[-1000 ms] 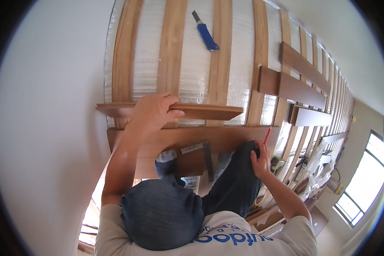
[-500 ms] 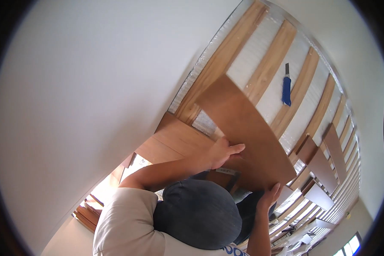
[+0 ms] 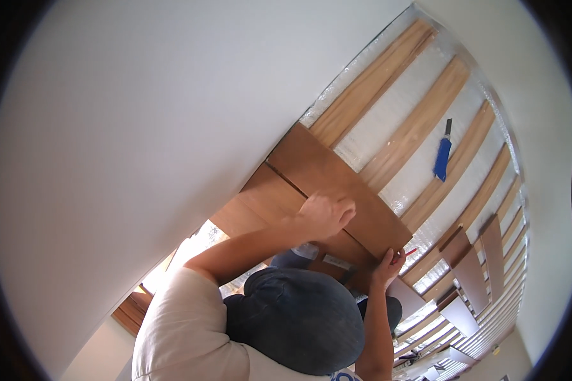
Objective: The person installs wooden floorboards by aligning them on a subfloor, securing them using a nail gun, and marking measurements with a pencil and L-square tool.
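A brown floorboard (image 3: 340,168) lies slantwise across the wooden battens, one end close to the white wall. Along its near side runs a dark narrow gap, with other brown boards (image 3: 248,193) beyond it. Just over that gap, my left hand (image 3: 327,214) is curled into a loose, slightly blurred fist. My right hand (image 3: 386,270) is at the board's right-hand corner, fingers bent round a thin red stick (image 3: 412,251) that pokes out past them. A blue-handled utility knife (image 3: 443,159) rests among the battens, blade out.
Light wooden battens (image 3: 419,136) run over a silvery sheet. Cut board pieces (image 3: 470,273) lie across the battens at the right. A large white wall (image 3: 140,127) fills the left, and my bent knee (image 3: 295,320) in dark cloth is close in front.
The floorboard, tilted up between both hands before, now lies down beside the other boards. My left hand has let go of it and curled. The red stick now shows at my right hand.
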The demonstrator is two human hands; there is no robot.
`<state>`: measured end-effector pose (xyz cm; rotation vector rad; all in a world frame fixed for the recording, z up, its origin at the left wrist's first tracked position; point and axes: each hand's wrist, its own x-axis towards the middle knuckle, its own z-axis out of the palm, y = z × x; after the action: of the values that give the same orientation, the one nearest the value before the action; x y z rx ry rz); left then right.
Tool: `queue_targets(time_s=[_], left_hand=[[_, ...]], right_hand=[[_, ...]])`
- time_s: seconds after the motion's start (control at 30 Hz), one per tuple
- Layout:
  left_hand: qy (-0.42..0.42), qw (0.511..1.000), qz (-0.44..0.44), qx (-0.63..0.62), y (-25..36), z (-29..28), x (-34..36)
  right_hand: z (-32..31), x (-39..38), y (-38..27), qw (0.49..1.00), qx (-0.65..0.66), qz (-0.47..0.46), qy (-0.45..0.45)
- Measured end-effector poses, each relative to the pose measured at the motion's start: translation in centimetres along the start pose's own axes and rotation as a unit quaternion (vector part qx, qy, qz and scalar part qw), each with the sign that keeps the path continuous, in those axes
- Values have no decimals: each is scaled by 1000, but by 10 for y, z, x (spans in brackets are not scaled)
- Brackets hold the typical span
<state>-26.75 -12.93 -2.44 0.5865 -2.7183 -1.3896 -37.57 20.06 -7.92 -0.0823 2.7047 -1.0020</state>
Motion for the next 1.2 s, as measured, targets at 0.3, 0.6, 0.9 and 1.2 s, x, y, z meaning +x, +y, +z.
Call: queue_targets(time_s=[0.3,0.6,0.9,1.2], left_hand=[[139,971,137,141,-67,1,48],[135,965,139,179,-74,8,48],[85,949,173,251,-38,33,17],[-286,893,282,204,38,84,-52]], right_hand=[[3,-5,-40,994,-62,66,-64],[-6,10,-41,994,-76,37,-73],[-24,34,-43,977,14,142,-156],[-14,21,-26,991,-5,66,-114]])
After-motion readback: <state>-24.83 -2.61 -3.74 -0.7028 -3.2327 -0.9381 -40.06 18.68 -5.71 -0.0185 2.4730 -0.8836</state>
